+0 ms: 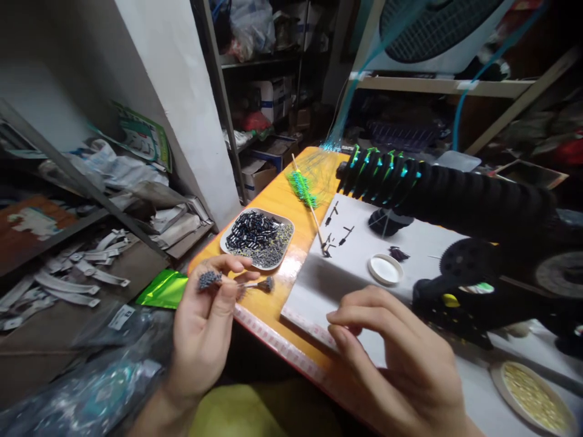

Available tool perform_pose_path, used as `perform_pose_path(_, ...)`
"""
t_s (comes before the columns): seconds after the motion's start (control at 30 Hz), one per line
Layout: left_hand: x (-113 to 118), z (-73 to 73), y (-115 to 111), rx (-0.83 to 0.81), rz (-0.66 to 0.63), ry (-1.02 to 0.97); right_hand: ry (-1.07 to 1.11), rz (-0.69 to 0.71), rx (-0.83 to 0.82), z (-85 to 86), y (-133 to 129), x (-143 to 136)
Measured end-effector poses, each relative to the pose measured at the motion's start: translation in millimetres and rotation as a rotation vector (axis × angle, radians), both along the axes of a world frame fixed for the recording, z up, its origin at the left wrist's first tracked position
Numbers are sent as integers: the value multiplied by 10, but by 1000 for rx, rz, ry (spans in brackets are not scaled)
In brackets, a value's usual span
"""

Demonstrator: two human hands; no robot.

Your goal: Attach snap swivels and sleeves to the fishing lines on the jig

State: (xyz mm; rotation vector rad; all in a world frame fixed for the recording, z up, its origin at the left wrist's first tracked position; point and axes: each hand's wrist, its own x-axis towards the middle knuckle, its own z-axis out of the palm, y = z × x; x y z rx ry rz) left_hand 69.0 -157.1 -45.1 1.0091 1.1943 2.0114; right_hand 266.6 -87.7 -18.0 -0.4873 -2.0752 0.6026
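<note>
My left hand (204, 328) is closed on a bundle of thin strands with clustered small grey tips (210, 280). Past its fingertips, a second grey tuft (266, 283) shows at the bundle's other end, over the table. My right hand (392, 352) hangs above the white board's front edge, thumb and forefinger pinched; what they hold, if anything, is too small to make out. Beyond the left hand stands a white tray (279, 265) of dark tube-like pieces (252, 230) and small grey and yellowish pieces (268, 250).
A white board (310, 288) covers part of the orange table (268, 194). It bears small black parts (347, 235), a white round lid (385, 269) and a dark machine (478, 200). A stick with green strands (301, 189) lies behind. A dish of yellowish pieces (532, 394) sits right.
</note>
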Motion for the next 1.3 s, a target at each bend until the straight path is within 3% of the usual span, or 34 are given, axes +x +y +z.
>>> perform_pose_path(0.17, 26, 82, -2, -38, -114, -193, -11, 35, 3, -5, 23, 3)
perform_pose_path(0.33, -1, 89, 35, -40, -134, -235, -33, 35, -32, -26, 13, 17)
perform_pose_path(0.4, -112, 71, 87, -74, -126, -78, -27, 24, -46, -31, 7, 15)
perform_pose_path(0.5, -374, 46, 236, -216, -8, 460, -33, 0, -46, -24, 4, 14)
perform_pose_path(0.57, -570, 53, 380, -303, 22, 703, -58, -5, -23, -12, 6, 18)
perform_pose_path(0.67, -794, 109, 623, -389, -126, 953, -69, -12, -4, 1, 10, 22)
perform_pose_path(0.77, -873, 171, 828, -450, -282, 1147, -80, -20, -6, 0, 11, 19)
perform_pose_path(1.03, -780, 225, 1017, -572, -380, 1398, -71, 15, -20, -24, 8, 25)
perform_pose_path(1.3, -700, 243, 1000, -592, -305, 1305, -29, 48, -25, -37, 27, 9)
